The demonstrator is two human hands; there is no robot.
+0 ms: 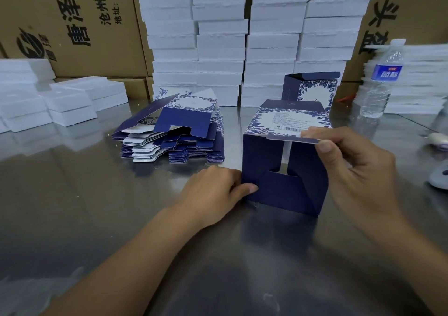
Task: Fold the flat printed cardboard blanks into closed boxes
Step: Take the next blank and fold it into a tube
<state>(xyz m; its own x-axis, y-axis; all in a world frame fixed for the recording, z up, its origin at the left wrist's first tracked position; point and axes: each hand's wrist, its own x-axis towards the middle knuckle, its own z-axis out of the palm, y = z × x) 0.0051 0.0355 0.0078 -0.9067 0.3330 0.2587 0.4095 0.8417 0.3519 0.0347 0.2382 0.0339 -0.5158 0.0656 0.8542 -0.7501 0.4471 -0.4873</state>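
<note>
While the half-folded box (283, 170) sat on the steel table (97, 206), a little right of centre, both hands were on the end that faced the camera. The left hand (213, 192) held the box's lower left corner, thumb laid flat across the dark blue card and the other fingers curled out of sight round the side. The right hand (354, 170) pinched the white-edged top flap (291, 138) between thumb and curled fingers, just below the barcode panel (the flap stood out roughly level, not yet tucked in). Lower down, a blue flap slanted up across the opening.

To the left of the box, apart from it, lay a stack of flat blanks (174, 141), blue and white with a leaf print. Behind the box stood a second box (312, 90), upright with its top open. A water bottle (380, 80) stood at the right. White foam boxes (218, 36) were piled high along the back, in front of brown cartons (72, 24), and more white trays (60, 102) lay at the left.
</note>
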